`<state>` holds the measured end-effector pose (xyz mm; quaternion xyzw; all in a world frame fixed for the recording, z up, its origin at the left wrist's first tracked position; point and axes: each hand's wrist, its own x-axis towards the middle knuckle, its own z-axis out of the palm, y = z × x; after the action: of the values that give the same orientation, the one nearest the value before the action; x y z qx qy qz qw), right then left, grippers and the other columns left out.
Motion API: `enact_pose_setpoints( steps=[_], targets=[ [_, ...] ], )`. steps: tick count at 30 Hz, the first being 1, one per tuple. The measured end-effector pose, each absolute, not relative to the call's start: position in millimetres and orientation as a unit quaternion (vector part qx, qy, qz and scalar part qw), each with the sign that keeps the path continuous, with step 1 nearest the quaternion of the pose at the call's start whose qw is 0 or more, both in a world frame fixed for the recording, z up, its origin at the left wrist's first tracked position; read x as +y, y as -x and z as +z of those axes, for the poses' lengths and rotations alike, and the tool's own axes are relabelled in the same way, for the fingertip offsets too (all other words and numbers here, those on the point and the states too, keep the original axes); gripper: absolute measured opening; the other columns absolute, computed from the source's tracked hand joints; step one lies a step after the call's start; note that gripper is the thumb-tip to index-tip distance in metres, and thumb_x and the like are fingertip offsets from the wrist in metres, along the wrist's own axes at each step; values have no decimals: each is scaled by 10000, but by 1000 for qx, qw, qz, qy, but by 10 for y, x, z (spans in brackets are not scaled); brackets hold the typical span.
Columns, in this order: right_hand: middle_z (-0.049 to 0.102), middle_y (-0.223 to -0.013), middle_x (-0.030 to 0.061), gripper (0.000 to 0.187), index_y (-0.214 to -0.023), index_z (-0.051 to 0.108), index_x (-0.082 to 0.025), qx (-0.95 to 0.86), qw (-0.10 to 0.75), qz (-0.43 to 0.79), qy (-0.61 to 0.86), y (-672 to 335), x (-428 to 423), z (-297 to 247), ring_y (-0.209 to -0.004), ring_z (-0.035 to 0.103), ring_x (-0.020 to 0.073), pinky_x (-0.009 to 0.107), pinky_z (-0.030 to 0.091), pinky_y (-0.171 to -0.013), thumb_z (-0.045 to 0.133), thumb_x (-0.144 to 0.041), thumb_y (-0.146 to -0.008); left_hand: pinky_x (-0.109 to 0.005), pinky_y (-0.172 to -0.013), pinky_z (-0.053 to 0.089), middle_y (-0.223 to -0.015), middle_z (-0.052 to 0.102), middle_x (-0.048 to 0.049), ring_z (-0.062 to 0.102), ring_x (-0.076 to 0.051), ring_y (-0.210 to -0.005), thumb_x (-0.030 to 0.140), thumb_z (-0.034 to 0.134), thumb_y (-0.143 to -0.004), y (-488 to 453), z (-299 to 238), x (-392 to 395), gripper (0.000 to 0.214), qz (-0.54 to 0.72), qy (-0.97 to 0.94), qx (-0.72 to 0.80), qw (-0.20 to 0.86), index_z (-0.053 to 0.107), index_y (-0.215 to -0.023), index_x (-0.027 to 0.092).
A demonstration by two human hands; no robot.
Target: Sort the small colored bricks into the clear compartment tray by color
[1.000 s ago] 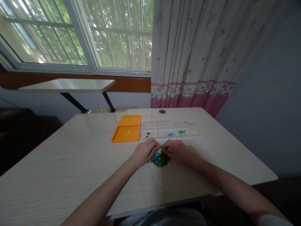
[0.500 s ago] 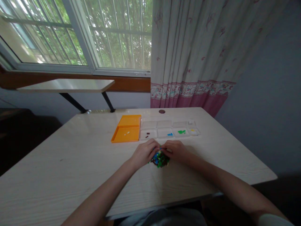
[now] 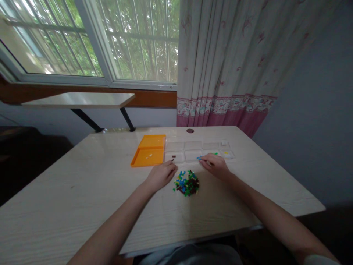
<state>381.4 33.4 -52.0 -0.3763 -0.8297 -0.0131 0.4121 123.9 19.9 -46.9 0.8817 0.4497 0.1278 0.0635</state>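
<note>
A heap of small mixed building bricks [image 3: 188, 184], in blue, green, dark brown, yellow and cream, lies on the table between my hands. My left hand [image 3: 161, 176] is just left of the heap at the near edge of the clear compartment tray [image 3: 184, 161], its fingers drawn together close to the dark brown bricks [image 3: 173, 156]. My right hand [image 3: 216, 165] reaches over the tray, thumb and fingers pinched beside the blue bricks [image 3: 198, 158]. It partly covers the green bricks [image 3: 216, 153]. Whatever either pinch holds is too small to make out.
An open orange case [image 3: 150, 157] with a few white bricks inside stands left of the tray. Yellow bricks [image 3: 226, 152] lie in the tray's right compartment. A raised shelf [image 3: 79, 100] on black legs stands at the back left of the table [image 3: 91, 191].
My hands have parted from above the heap, uncovering it. The left moved left to the tray's near edge; the right moved right and forward over the blue and green bricks.
</note>
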Motion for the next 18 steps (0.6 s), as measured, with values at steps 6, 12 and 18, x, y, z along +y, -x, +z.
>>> enact_pose_setpoints(
  steps=[6,12,18],
  targets=[
    [673,-758,40,194,-835,664,-202,-826,401,-16,397,-3861,392,-573,-678,604,119,211,461,-656,491,-290,-837,-226,-684,426,-916,567,-41,558,-149,-828,238,356,-870,-1247,-472,203,262,127,-893,424,79,589,-986,218],
    [676,-754,40,195,-833,666,-194,-827,403,-13,391,-3842,371,-548,-676,606,117,211,461,-659,491,-280,-839,-222,-686,431,-985,530,-41,558,-142,-831,190,384,-846,-1275,-440,162,307,125,-897,415,84,562,-1086,261],
    [672,-749,38,199,-829,666,-202,-824,405,-11,395,-3856,387,-554,-669,600,117,205,457,-627,489,-291,-838,-235,-714,440,-1019,506,-45,557,-151,-857,168,388,-838,-1281,-475,163,311,129,-897,415,78,563,-1076,264]
  ],
)
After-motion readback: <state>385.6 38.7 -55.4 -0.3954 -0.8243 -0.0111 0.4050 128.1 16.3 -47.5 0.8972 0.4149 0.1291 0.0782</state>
